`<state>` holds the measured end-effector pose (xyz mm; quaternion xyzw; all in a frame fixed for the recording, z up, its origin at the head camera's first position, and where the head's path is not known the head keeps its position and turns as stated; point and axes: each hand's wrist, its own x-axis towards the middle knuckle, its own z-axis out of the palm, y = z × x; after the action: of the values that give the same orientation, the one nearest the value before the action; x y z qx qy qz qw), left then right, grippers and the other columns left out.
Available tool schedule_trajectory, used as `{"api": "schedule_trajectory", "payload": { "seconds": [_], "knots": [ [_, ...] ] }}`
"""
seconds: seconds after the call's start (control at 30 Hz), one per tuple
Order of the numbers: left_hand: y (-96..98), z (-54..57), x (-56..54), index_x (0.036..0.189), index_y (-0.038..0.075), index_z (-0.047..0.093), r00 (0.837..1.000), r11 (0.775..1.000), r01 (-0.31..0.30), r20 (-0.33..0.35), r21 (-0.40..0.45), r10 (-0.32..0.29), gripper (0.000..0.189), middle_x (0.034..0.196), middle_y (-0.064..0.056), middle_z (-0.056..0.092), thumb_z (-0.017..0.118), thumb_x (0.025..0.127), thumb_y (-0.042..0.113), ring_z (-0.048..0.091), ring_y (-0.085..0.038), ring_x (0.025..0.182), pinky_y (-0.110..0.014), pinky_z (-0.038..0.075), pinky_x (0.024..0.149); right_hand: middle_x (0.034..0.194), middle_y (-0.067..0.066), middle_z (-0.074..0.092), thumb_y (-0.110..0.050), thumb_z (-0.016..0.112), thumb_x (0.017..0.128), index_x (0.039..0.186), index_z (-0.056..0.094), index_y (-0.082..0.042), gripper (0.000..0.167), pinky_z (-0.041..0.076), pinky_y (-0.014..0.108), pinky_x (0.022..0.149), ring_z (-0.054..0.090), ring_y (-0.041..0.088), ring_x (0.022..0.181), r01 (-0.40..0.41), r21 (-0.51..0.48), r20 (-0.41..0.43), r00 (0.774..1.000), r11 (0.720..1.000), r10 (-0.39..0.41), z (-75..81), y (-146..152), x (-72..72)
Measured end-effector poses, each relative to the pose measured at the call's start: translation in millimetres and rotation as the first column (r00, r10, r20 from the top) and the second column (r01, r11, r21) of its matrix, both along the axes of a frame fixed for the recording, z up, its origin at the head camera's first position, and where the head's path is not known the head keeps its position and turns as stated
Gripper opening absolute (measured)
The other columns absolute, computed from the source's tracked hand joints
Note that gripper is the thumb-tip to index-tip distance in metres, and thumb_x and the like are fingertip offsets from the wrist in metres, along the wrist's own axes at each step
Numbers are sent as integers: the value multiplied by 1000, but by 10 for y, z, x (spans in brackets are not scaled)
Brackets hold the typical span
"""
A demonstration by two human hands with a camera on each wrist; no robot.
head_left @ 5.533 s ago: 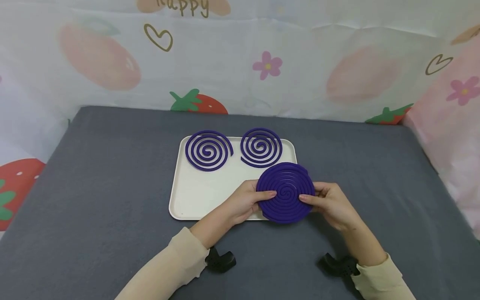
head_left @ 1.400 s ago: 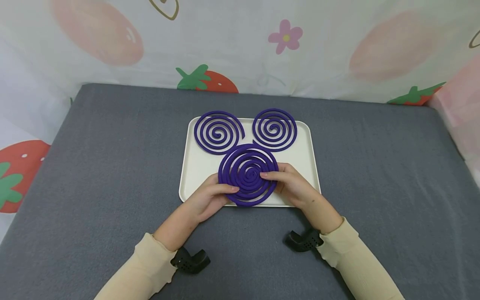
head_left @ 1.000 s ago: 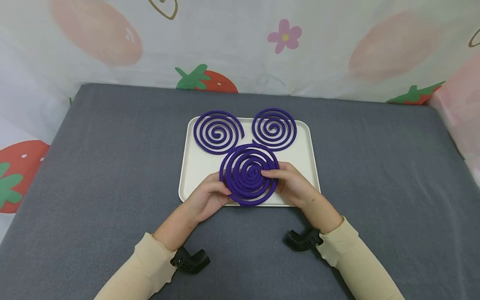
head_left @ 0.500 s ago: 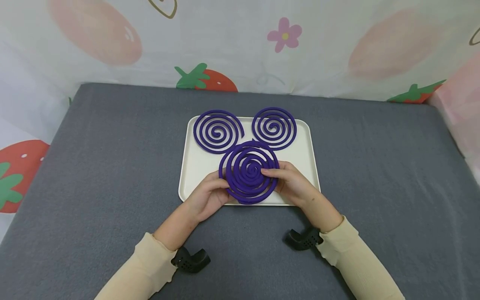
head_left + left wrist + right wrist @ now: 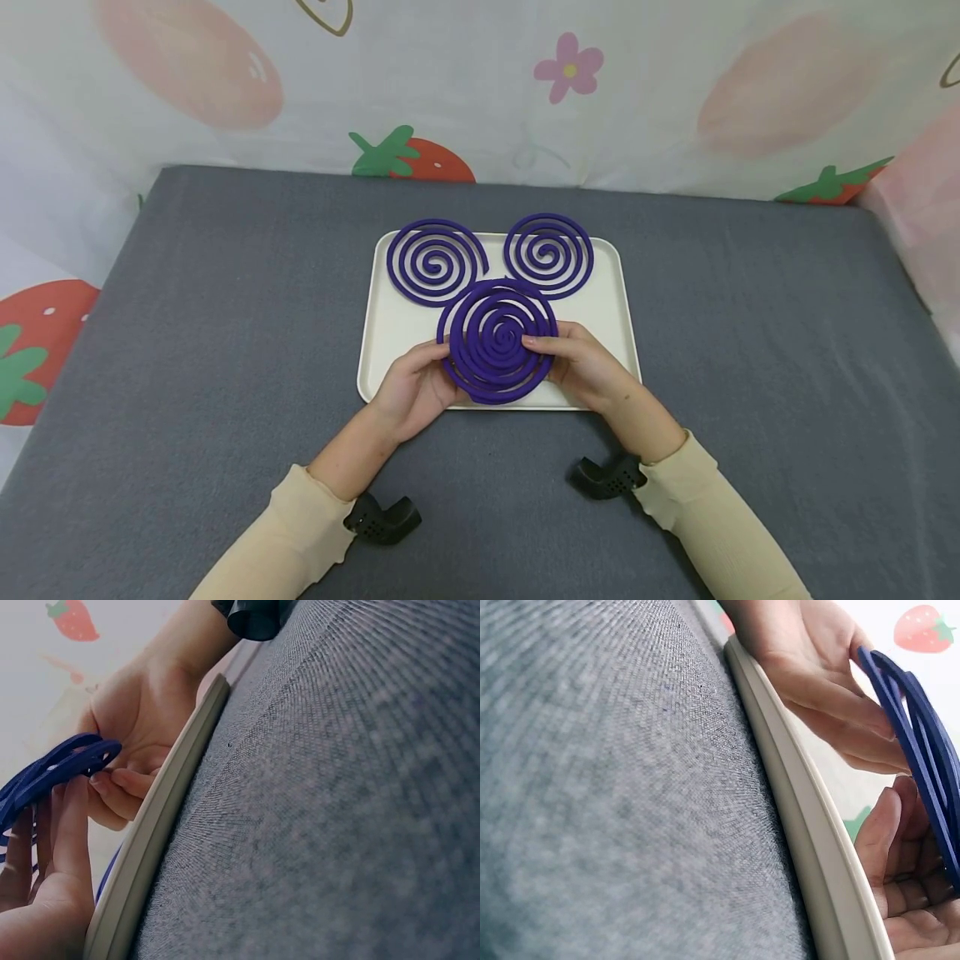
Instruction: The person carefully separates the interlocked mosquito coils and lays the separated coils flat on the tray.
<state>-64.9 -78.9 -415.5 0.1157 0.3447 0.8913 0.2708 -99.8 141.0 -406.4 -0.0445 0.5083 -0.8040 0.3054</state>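
Observation:
Both hands hold a purple mosquito coil point(image 5: 498, 367) over the front half of the white tray point(image 5: 375, 367). Its rings look doubled and partly spread, with gaps between them. My left hand point(image 5: 416, 387) has its thumb at the left rim and its fingers underneath. With the thumb on the coil's face near the centre, my right hand point(image 5: 588, 367) grips the right side. In the left wrist view the layered rings point(image 5: 56, 769) rest on the left fingers above the tray. Two single coils, one left point(image 5: 435, 292) and one right point(image 5: 551, 292), lie at the tray's back edge.
Grey cloth point(image 5: 225, 333) covers the table around the tray. A printed curtain point(image 5: 645, 100) with strawberries and flowers stands behind it. Black wrist cameras point(image 5: 382, 521) hang below both cuffs.
The coil has come left over the tray, and its tight disc has loosened into spaced rings. My left thumb has slid off the face to the rim; the right hand lately holds still.

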Motion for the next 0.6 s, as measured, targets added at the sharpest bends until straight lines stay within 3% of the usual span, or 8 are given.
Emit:
{"api": "schedule_trajectory", "payload": {
  "seconds": [0.1,0.3,0.6],
  "knots": [
    [5,1,-2,118,14,56,1000,1000,-5,6,-23,5,44,111,-1,60,15,102,14,56,-13,100,-32,49,83,82,2,69,7,40,92,89,69,-9,34,54,22,68,66,10,75,1,-1,-1,1000,1000,-1,-5,-1,-1],
    [22,22,-1,110,13,62,998,995,-54,23,-81,56,38,103,-1,64,25,103,13,58,-12,92,-29,50,77,83,2,70,6,42,92,89,69,-10,31,54,23,69,66,10,75,6,10,3,1000,1000,-6,-15,8,-7],
    [28,3,2,107,3,57,996,972,-87,-14,-217,86,27,100,-5,63,38,92,-8,63,-14,88,-29,54,77,84,1,69,1,46,92,90,68,-11,25,52,23,71,63,10,77,-14,71,-39,999,997,16,-20,30,-14]
  ]
}}
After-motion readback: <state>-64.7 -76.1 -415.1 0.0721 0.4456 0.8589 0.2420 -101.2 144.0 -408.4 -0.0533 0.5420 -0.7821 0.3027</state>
